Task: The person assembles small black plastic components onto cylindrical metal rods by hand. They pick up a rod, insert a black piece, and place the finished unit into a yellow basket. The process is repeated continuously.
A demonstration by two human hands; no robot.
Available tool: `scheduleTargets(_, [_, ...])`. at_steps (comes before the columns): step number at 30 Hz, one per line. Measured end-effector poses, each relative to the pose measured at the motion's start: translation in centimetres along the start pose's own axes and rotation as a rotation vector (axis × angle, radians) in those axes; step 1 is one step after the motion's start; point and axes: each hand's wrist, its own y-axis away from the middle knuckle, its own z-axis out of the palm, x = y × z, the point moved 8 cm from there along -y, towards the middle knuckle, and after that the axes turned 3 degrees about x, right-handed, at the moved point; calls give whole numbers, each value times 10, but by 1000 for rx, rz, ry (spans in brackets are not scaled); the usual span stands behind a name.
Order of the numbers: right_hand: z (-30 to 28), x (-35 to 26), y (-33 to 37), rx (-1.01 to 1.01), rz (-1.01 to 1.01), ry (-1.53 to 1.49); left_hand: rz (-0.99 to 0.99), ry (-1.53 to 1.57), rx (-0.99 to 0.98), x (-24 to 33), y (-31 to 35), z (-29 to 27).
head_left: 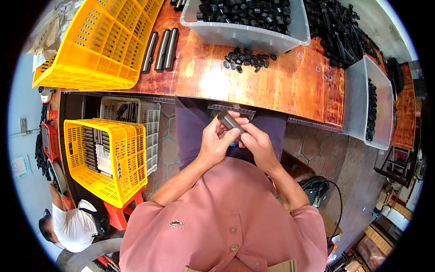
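Note:
In front of my belly, just short of the table edge, I hold a dark grey metal tube point(229, 121) tilted, its wide round end up and to the left. My left hand point(215, 141) is wrapped round its upper part, thumb along the side. Around the lower end close the fingers of my right hand point(256, 139), which hide that end. A bit of blue shows just under the hands; what it is I cannot make out. Three similar metal tubes point(166, 50) lie side by side on the wooden table point(281, 86), left of a small heap of black caps point(247, 60).
A clear plastic bin point(240, 37) of black ring-like parts stands at the back, beside a pile of black parts point(337, 34). Another clear bin point(355, 97) is at the right. Yellow crates point(97, 68) stand at the left; a lower yellow crate point(129, 154) holds tubes. Someone in white point(74, 226) sits lower left.

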Motion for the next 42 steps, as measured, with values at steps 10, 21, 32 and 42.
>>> scheduleTargets(10, [-6, -15, 14, -6, -23, -20, 23, 28, -157, 17, 7, 18])
scheduleTargets(21, [-11, -25, 19, 141, -158, 225, 36, 106, -78, 15, 11, 19])
scheduleTargets(32, [-9, -43, 22, 202, -283, 416, 26, 75, -92, 19, 10, 23])
scheduleTargets(42, [-2, -42, 20, 161, -275, 450, 35, 58, -124, 18, 10, 18])
